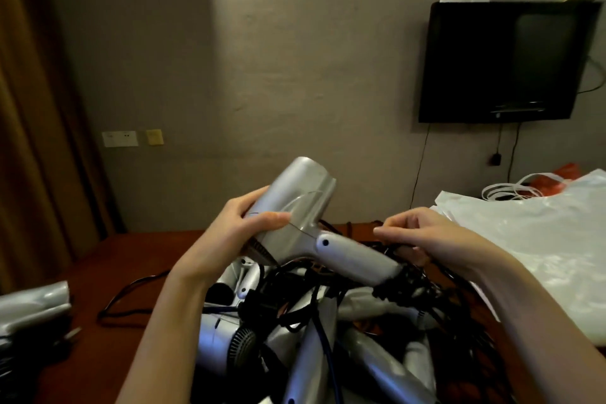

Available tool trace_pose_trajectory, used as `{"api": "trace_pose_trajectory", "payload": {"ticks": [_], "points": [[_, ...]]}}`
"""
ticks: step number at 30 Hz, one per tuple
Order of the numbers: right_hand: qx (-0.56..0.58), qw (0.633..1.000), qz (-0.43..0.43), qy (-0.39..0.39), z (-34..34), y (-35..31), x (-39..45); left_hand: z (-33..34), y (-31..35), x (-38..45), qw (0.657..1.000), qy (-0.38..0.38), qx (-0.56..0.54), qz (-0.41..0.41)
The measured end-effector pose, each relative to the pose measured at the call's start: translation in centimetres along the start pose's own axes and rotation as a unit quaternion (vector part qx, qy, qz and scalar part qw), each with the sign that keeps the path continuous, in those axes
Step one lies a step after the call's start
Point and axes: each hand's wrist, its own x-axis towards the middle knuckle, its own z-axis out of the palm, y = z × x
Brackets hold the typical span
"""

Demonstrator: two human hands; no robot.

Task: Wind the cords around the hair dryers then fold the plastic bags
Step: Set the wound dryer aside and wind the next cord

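Red-brown table (137,256): left hand (236,226) grips hair dryer (301,223) aloft; right hand (423,233) pinches its black cord (398,275), likely clearing the tangled pile.

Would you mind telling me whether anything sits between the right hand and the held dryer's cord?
Nothing visible does: the right hand already pinches the black cord beside the handle of the silver hair dryer, which the left hand grips by its barrel.

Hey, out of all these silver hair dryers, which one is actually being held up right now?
The hair dryer lifted above the pile: the left hand grips its barrel and the right hand pinches its black cord. The others lie untouched.
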Motion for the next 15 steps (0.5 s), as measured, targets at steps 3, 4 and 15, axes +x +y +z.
{"api": "trace_pose_trajectory", "payload": {"ticks": [3,4,15], "points": [[-0.057,0.995,-0.061,0.060,-0.1,-1.6,-1.0,0.7,0.2,0.5,0.998,0.030,0.040,0.046],[-0.053,0.992,-0.078,0.088,-0.1,-2.3,-1.4,0.7,0.2,0.6,0.996,0.053,0.049,0.059],[0.042,0.991,-0.080,0.102,1.3,-3.9,-2.4,-0.5,0.4,0.2,0.957,0.225,0.099,0.153]]}}
